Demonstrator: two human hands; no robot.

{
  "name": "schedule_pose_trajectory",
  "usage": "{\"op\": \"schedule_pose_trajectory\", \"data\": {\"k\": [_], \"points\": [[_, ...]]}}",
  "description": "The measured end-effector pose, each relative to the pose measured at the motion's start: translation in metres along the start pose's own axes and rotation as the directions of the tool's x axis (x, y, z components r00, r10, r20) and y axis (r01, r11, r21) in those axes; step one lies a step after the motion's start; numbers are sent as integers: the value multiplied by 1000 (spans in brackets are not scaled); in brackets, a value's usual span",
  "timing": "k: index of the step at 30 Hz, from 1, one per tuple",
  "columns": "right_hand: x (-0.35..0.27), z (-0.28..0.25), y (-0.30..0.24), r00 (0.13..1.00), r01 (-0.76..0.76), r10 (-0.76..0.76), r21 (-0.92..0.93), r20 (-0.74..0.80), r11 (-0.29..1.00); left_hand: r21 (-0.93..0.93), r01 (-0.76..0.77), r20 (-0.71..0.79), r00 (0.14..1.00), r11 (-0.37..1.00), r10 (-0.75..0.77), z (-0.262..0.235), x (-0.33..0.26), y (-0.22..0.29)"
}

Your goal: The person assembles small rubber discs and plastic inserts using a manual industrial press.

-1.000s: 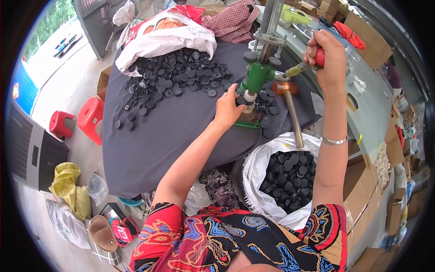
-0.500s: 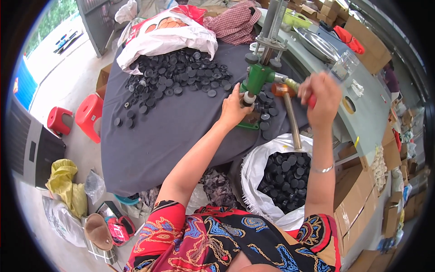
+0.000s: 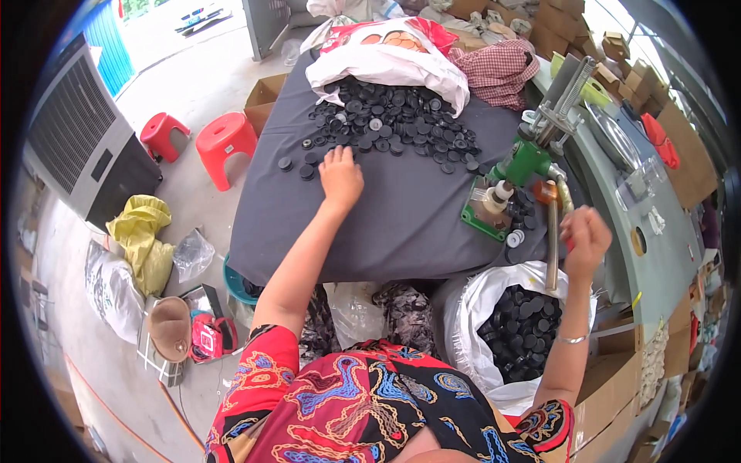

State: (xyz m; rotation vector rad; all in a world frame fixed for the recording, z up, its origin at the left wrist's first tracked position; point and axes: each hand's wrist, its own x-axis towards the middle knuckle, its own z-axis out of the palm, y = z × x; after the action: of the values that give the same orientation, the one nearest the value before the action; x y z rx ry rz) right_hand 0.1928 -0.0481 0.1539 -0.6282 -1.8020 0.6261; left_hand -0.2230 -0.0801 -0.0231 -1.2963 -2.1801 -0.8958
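Observation:
My left hand (image 3: 341, 179) is over the near left edge of a pile of black round caps (image 3: 409, 116) on the dark cloth. Its fingers reach out slightly apart, and their tips hide whatever lies under them. At the right, my right hand (image 3: 585, 241) is closed round the red knob at the end of the lever of a green hand press (image 3: 526, 163). A white plunger (image 3: 503, 190) stands over the green base (image 3: 486, 222). Several black caps (image 3: 525, 212) lie right beside the base. A mallet (image 3: 553, 247) with an orange head leans next to the press.
A white sack (image 3: 463, 324) of black caps stands below the table's right front. The cap pile spills from another white sack (image 3: 386, 65) at the back. A grey-green table (image 3: 664, 239) adjoins at right. Red stools (image 3: 224, 147) and a cardboard box (image 3: 266, 96) stand left.
My left hand has left the press plunger and moved left to the edge of the cap pile. My right hand stays on the lever knob, lower now. The whole view has shifted left.

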Motion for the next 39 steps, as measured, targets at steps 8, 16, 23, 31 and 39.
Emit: {"op": "schedule_pose_trajectory", "data": {"k": [8,16,23,31,39], "points": [[106,-27,-7,989,-140,148,282,-4,949,17,-99,248,965,995,91,-12,-17,1],[135,-34,-5,981,-175,192,312,-27,934,-175,33,176,984,984,-2,-8,-23,8],[133,-30,-2,988,-125,150,357,-44,926,-579,11,204,970,815,132,-5,-19,98],[135,-30,-3,989,-125,144,385,-22,914,-768,61,339,883,637,325,37,-7,214],[127,-27,-6,991,-102,127,365,-46,925,-772,45,344,868,634,357,62,-7,241]]}}
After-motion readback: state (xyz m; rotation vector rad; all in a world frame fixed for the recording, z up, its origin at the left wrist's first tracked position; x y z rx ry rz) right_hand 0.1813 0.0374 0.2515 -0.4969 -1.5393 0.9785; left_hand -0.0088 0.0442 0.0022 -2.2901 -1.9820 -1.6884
